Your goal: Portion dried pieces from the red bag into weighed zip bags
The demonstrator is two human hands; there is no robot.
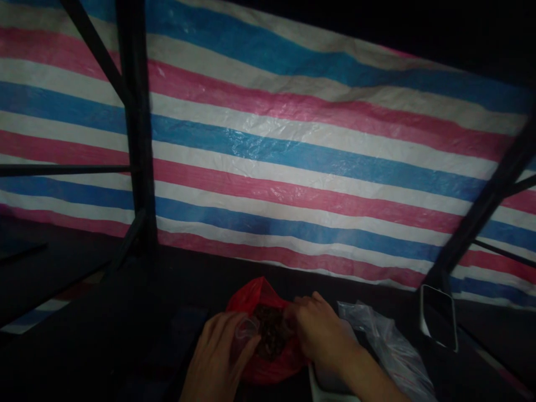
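A red plastic bag (255,296) lies open on the dark surface at the bottom middle, with a heap of small dark brown pieces (270,332) inside; their kind is too dim to tell. At the bag's left side, my left hand (218,352) is closed round a small clear plastic bag (246,329), its mouth turned toward the pieces. My right hand (320,329) reaches over the right rim of the red bag. Its fingers are bent together at the edge of the heap, and whatever they pinch is hidden.
Right of my right forearm lies a pile of clear plastic bags (391,346). A pale-edged, flat object (335,395) sits partly under that forearm. Farther right, a phone (439,318) leans near a dark metal post (469,215). Behind hangs a striped plastic sheet (293,151); another post (140,134) stands left.
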